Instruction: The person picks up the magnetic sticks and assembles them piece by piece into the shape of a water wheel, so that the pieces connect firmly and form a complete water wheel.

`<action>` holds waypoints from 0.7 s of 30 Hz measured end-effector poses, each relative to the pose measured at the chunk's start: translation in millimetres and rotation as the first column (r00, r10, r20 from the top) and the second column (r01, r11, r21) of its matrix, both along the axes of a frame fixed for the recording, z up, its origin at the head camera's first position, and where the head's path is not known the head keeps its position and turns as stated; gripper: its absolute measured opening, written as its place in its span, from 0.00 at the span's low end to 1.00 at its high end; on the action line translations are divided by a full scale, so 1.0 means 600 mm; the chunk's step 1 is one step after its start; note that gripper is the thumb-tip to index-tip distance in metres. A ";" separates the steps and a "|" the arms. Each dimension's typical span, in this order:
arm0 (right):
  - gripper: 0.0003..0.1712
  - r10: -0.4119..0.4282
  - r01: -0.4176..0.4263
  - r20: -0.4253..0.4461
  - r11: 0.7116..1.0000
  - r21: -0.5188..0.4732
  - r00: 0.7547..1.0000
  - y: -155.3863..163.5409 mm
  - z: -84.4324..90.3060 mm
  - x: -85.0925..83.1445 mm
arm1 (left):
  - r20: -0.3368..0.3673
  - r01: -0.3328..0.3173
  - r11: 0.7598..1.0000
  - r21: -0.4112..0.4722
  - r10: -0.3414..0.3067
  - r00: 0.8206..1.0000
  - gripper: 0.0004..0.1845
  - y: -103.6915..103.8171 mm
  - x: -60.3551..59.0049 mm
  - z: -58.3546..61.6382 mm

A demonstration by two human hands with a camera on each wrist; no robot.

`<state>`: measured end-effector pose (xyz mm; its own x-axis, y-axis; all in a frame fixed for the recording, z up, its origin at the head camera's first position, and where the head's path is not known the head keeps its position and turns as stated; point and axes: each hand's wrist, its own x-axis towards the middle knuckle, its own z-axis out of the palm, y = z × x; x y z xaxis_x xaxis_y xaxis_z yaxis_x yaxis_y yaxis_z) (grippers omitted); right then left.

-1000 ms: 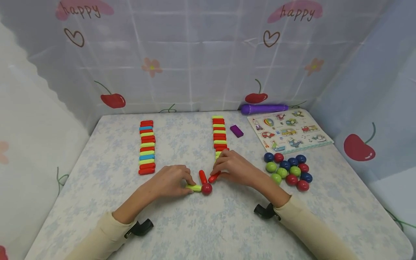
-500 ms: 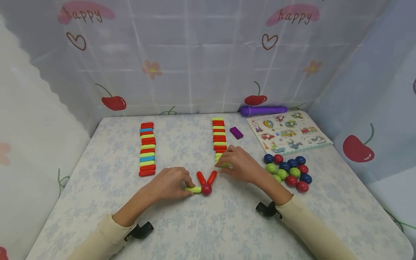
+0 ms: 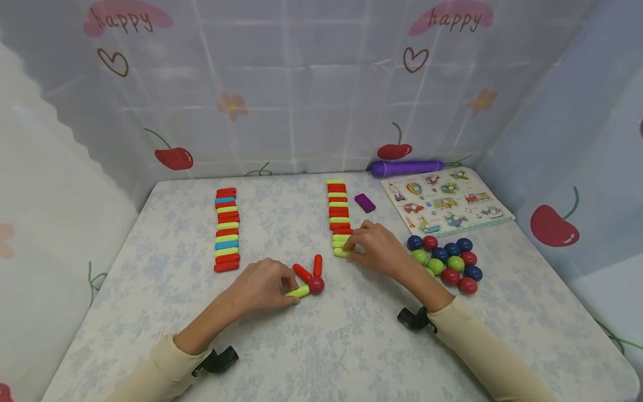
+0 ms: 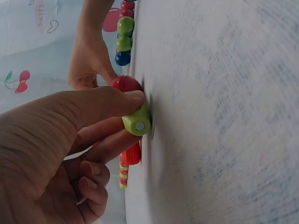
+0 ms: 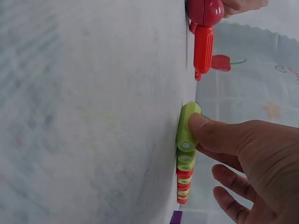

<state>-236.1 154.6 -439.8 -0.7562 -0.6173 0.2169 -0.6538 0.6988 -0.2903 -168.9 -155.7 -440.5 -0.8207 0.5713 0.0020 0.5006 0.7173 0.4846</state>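
Note:
My left hand [image 3: 266, 283] pinches a yellow-green magnetic rod [image 3: 297, 292] between thumb and fingers; a pale disc shows in its end in the left wrist view. The rod's other end meets a red ball [image 3: 316, 285]. Two red rods, one leaning left [image 3: 302, 272] and one nearly straight [image 3: 317, 265], fan out from that ball away from me. My right hand [image 3: 378, 249] pinches another yellow-green rod [image 5: 188, 128] at the near end of the right-hand row of rods [image 3: 339, 212]. Its thumb lies on that rod, and part of the rod is hidden in the head view.
A second row of red, yellow-green and blue rods [image 3: 228, 230] lies to the left. At the right are several coloured balls [image 3: 450, 277], a picture board [image 3: 447, 202] and a purple stick [image 3: 407, 168]. A purple block [image 3: 365, 203] lies beside the right row.
My right hand has let go of a red rod, now against the ball, and moved to the yellow-green rod at the row's end. The ball with its rods has turned leftward in my left hand.

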 end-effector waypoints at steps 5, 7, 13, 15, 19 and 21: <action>0.11 -0.029 0.027 0.072 0.999 0.024 0.997 0.001 0.001 -0.002 | 0.033 -0.049 0.998 0.034 0.047 0.998 0.09 0.001 0.003 0.000; 0.11 -0.035 0.032 0.101 0.999 0.036 0.994 0.001 0.003 -0.001 | 0.036 -0.058 0.997 0.047 0.057 0.998 0.09 0.002 0.004 -0.001; 0.13 0.000 -0.004 0.153 1.000 0.029 0.988 -0.004 0.007 0.003 | 0.054 -0.093 0.994 0.051 0.090 0.994 0.10 0.006 0.006 0.001; 0.13 0.048 -0.050 0.152 0.999 0.010 0.987 -0.006 0.009 0.005 | 0.053 -0.100 0.994 0.048 0.097 0.994 0.10 0.008 0.007 0.000; 0.13 0.139 -0.138 0.125 0.990 -0.018 0.982 -0.011 0.010 0.009 | 0.040 -0.103 0.994 0.041 0.101 0.994 0.11 0.010 0.007 -0.001; 0.13 0.176 -0.174 0.099 0.984 -0.028 0.979 -0.014 0.011 0.011 | 0.032 -0.104 0.994 0.041 0.102 0.994 0.11 0.011 0.008 -0.002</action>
<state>-229.6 146.5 -433.5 -0.6555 -0.7385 0.1578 -0.7320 0.5701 -0.3730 -164.1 -149.3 -441.6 -0.8753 0.4836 -0.0010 0.4096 0.7427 0.5298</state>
